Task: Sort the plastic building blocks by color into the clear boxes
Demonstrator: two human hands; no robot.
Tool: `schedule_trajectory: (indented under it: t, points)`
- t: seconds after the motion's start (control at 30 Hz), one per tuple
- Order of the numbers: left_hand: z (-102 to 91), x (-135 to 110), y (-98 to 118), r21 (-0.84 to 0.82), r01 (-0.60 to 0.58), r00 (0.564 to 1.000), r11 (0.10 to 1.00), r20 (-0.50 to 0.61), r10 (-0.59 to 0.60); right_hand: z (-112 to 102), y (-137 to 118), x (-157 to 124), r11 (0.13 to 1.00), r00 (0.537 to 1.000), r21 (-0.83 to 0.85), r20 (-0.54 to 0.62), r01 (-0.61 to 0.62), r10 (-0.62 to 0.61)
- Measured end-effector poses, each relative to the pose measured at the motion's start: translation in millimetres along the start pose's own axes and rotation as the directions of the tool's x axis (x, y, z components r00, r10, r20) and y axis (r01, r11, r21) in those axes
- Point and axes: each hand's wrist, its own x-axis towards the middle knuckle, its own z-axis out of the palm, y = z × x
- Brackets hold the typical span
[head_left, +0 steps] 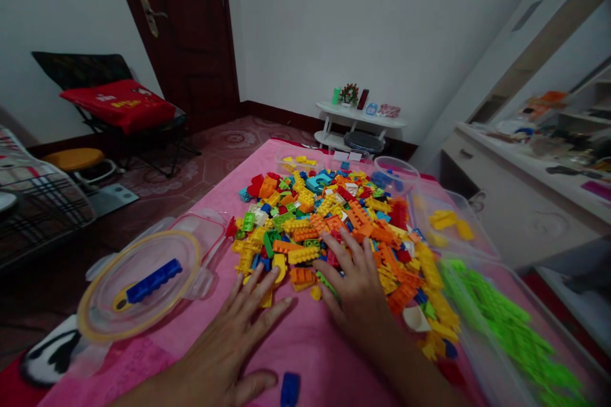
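A large heap of mixed toy building bricks in yellow, orange, red, green, blue and white lies on a pink-covered table. My left hand is open, its fingers spread at the near left edge of the heap by some yellow pieces. Reaching onto the near side of the heap, my right hand is also open, with fingers apart close to orange bricks and a green piece. Neither hand grips anything. A single blue brick lies close to my left thumb.
Left of the heap, a round clear lid carries a long blue brick and a yellow piece. At right, a clear bin holds bright green pieces; another tub holds yellow ones. More clear containers line the far edge.
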Motion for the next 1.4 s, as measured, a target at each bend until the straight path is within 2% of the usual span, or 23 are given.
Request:
schedule_trajectory:
  t: [0.1, 0.2, 0.3, 0.37, 0.43, 0.47, 0.5, 0.53, 0.63, 0.7, 0.77, 0.83, 0.9, 0.93, 1.0, 1.1, 1.27, 1.4]
  points:
    - [12.8, 19, 2, 0.042, -0.006, 0.999, 0.999, -0.044, 0.008, -3, 6, 2, 0.999, 1.0, 0.042, -0.001, -0.012, 0.012]
    - [23.3, 44, 6, 0.091, 0.007, 0.991, 0.996, -0.131, 0.005, -4, 8, -3, 0.988, 1.0, 0.152, 0.004, 0.0, 0.0]
    - [23.6, 72, 11, 0.131, 0.02, 0.983, 0.991, -0.183, 0.004, -9, 14, -3, 0.955, 0.992, 0.298, -0.111, -0.016, 0.051]
    - [17.4, 90, 13, 0.148, 0.026, 0.98, 0.989, -0.198, 0.004, -18, 24, 4, 0.922, 0.957, 0.382, -0.242, -0.058, 0.16]
    - [7.9, 108, 13, 0.16, 0.043, 0.978, 0.986, -0.209, -0.009, -29, 42, 16, 0.882, 0.887, 0.45, -0.341, -0.137, 0.312]
    - [2.7, 117, 12, 0.164, 0.046, 0.979, 0.985, -0.205, -0.011, -35, 54, 24, 0.857, 0.853, 0.481, -0.354, -0.187, 0.385]
    - [-2.6, 125, 12, 0.165, 0.045, 0.98, 0.985, -0.197, -0.011, -40, 66, 31, 0.832, 0.834, 0.503, -0.335, -0.235, 0.438]
    - [-7.6, 133, 12, 0.163, 0.041, 0.983, 0.986, -0.182, -0.011, -45, 77, 38, 0.804, 0.835, 0.522, -0.279, -0.283, 0.475]
    - [-21.5, 155, 10, 0.163, 0.024, 0.992, 0.986, -0.123, -0.004, -55, 105, 50, 0.732, 0.871, 0.554, -0.024, -0.398, 0.491]
    - [-31.4, 164, 7, 0.153, 0.0, 0.999, 0.988, -0.053, 0.008, -56, 111, 52, 0.765, 0.909, 0.515, 0.073, -0.387, 0.411]
    - [-43.3, 168, 4, 0.116, -0.033, 0.998, 0.993, 0.05, 0.027, -54, 111, 49, 0.839, 0.947, 0.44, 0.119, -0.321, 0.3]
    - [-57.1, 168, 0, 0.048, -0.071, 0.986, 0.996, 0.151, 0.063, -49, 107, 46, 0.888, 0.958, 0.369, 0.181, -0.274, 0.22]
    - [-69.9, 167, -2, -0.036, -0.112, 0.973, 0.993, 0.199, 0.117, -43, 104, 44, 0.905, 0.949, 0.328, 0.245, -0.272, 0.197]
    - [-74.6, 167, -2, -0.075, -0.131, 0.972, 0.989, 0.187, 0.143, -40, 102, 44, 0.909, 0.944, 0.311, 0.265, -0.277, 0.196]
    - [-78.5, 172, 1, -0.133, -0.142, 0.984, 0.981, 0.086, 0.155, -36, 101, 45, 0.919, 0.943, 0.283, 0.267, -0.273, 0.198]
    - [-70.1, 184, 11, -0.154, -0.097, 0.992, 0.983, -0.091, 0.084, -35, 99, 48, 0.935, 0.958, 0.255, 0.208, -0.248, 0.197]
    - [-46.5, 196, 19, -0.101, -0.075, 0.995, 0.992, -0.079, 0.067, -39, 95, 49, 0.943, 0.963, 0.227, 0.175, -0.244, 0.207]
    - [-39.3, 196, 14, -0.05, -0.05, 0.996, 0.997, -0.079, 0.046, -37, 95, 47, 0.936, 0.956, 0.255, 0.228, -0.244, 0.187]
